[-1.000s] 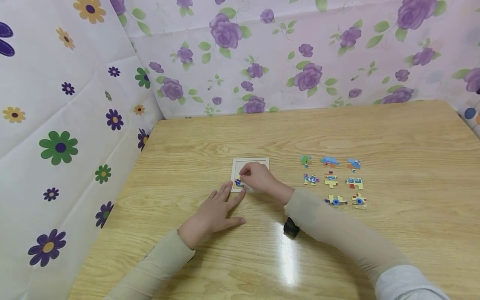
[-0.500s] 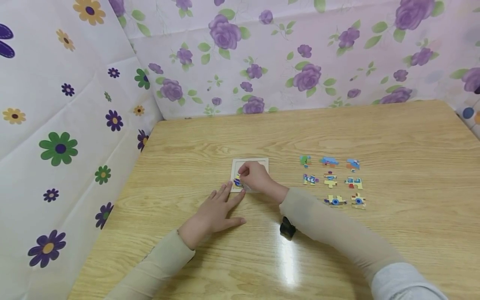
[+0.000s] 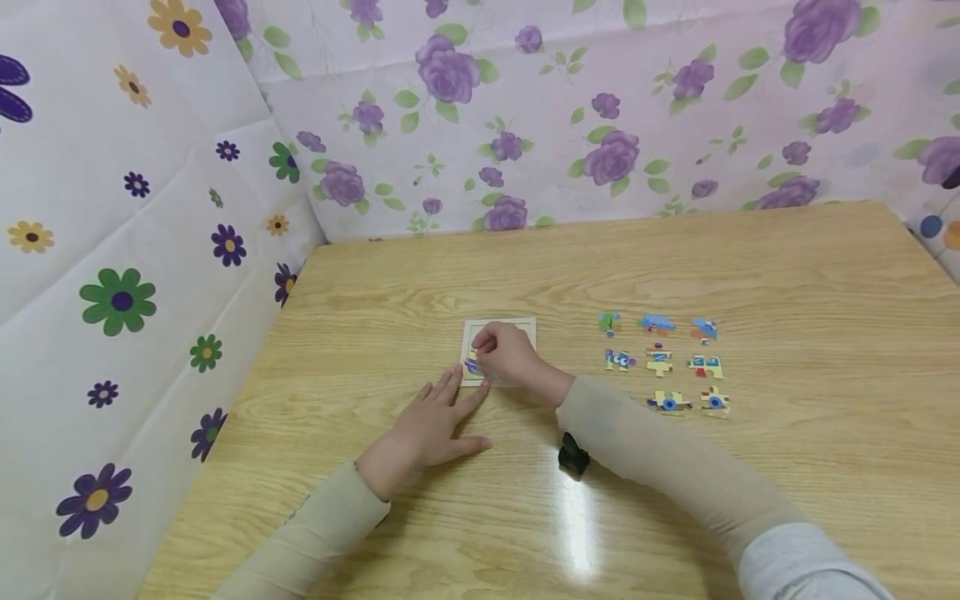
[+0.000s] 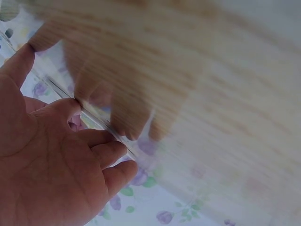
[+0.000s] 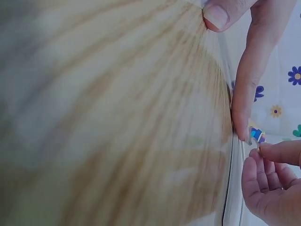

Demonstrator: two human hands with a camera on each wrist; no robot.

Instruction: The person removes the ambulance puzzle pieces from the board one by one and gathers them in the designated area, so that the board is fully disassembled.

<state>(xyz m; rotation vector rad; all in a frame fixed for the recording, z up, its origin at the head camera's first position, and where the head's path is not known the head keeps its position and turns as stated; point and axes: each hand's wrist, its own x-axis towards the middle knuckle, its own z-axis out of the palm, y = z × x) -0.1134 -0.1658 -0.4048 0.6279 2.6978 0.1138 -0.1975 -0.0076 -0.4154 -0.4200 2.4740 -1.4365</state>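
Observation:
A small square puzzle tray (image 3: 500,320) with a pale rim lies on the table in the head view. At its lower left corner sits a yellow and blue jigsaw piece (image 3: 472,364), partly hidden by fingers. My right hand (image 3: 512,354) pinches this piece between thumb and fingertips, as the right wrist view also shows with the piece's blue part (image 5: 257,134). My left hand (image 3: 426,427) rests palm down with fingers spread, its fingertips touching the tray's lower left edge. In the left wrist view the left palm (image 4: 51,160) faces the camera.
Several loose jigsaw pieces lie in rows to the right of the tray, among them one with eyes (image 3: 618,360) and one with a blue wheel (image 3: 669,402). Flowered cloth (image 3: 450,167) borders the wooden table (image 3: 645,267) behind and at left.
My right forearm has shifted slightly left, the hand still pinching the jigsaw piece at the tray's lower left corner. The left hand and the loose pieces stay put.

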